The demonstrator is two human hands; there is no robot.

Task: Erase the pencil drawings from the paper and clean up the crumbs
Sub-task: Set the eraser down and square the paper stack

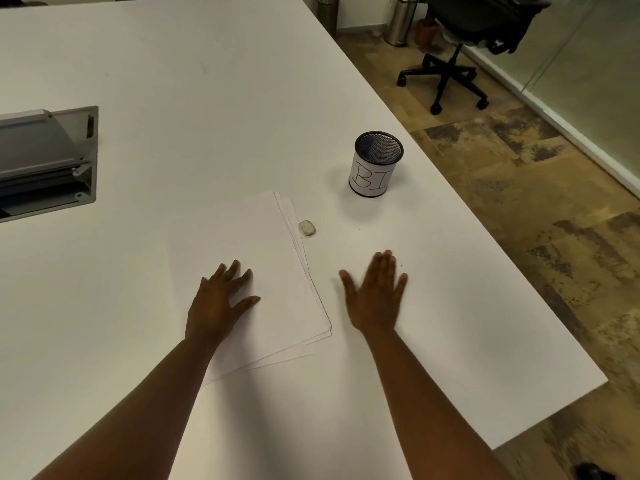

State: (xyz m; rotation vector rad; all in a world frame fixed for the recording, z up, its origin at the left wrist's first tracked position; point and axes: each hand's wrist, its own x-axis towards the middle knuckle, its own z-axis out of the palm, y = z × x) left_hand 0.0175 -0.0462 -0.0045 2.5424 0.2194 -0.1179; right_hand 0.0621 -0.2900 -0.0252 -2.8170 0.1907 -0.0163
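Note:
A small stack of white paper sheets (249,251) lies on the white table (173,81), and its top sheet looks blank. My left hand (218,303) rests flat on the stack's near part with fingers spread. My right hand (374,299) is open, palm down, on or just above the bare table right of the stack, and it looks blurred. A small grey-white eraser (307,227) lies on the table beside the stack's right edge, beyond both hands. No crumbs are plain to see.
A black mesh cup (377,164) with a white label reading "BI" stands behind and right of the eraser. A grey open cable box (45,161) is set into the table at left. The table's right edge (502,258) runs close; an office chair (457,46) and metal bins (401,19) stand beyond.

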